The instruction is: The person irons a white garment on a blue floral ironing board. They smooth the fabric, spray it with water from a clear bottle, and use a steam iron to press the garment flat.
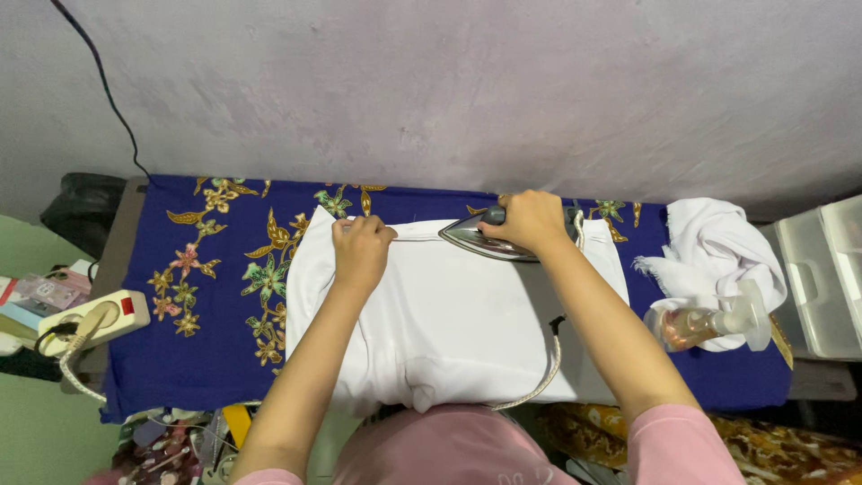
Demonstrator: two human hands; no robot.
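Observation:
A white garment [458,314] lies spread flat on a blue floral-patterned cloth [180,359] that covers the ironing surface. My left hand [361,250] presses down on the garment's far edge, fingers curled over the fabric. My right hand [530,220] grips the handle of a silver iron [471,238], whose pointed tip faces left toward my left hand, resting on the garment's far edge. The iron's cord [543,373] runs down along my right forearm.
A crumpled white cloth [718,242] and a clear spray bottle [709,323] lie at the right. A white plastic bin [822,274] stands at the far right. A power strip [90,319] sits at the left. A grey wall [449,90] rises behind.

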